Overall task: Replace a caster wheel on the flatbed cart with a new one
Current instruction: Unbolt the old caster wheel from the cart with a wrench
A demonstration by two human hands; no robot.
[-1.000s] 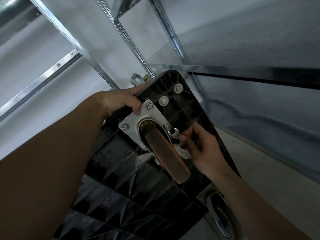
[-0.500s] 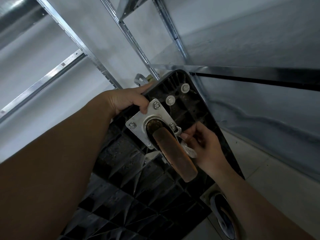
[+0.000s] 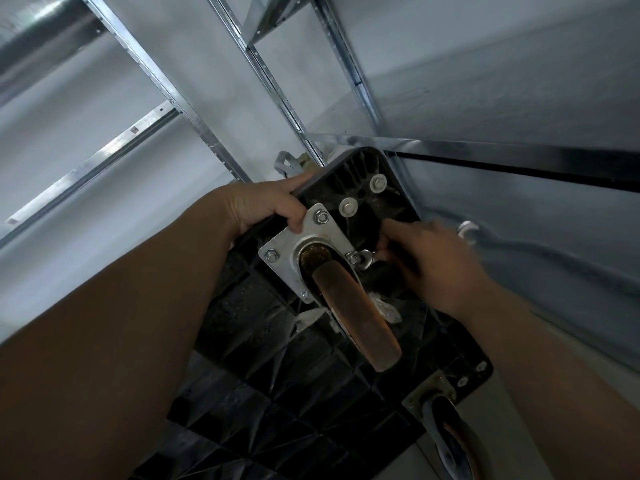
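Note:
The black flatbed cart [image 3: 277,368] stands tipped up, its ribbed underside facing me. A caster wheel [image 3: 356,313] with a brown tread sits on a silver mounting plate [image 3: 294,247] bolted near the top corner. My left hand [image 3: 263,206] grips the cart's upper edge, the thumb on the plate. My right hand [image 3: 433,268] holds a small silver wrench [image 3: 365,258] set on the nut at the plate's right corner; the wrench's other end [image 3: 465,230] sticks out past the hand. The hand is blurred.
A second caster [image 3: 450,431] sits at the cart's lower right corner. Two white washers with bolts [image 3: 363,195] lie above the plate. Metal shelf uprights [image 3: 277,91] and a grey wall stand behind. Crumpled clear plastic [image 3: 384,308] lies beside the wheel.
My right hand has swung up and to the right with the wrench, now lying across the cart's right edge. The left hand keeps its grip on the cart.

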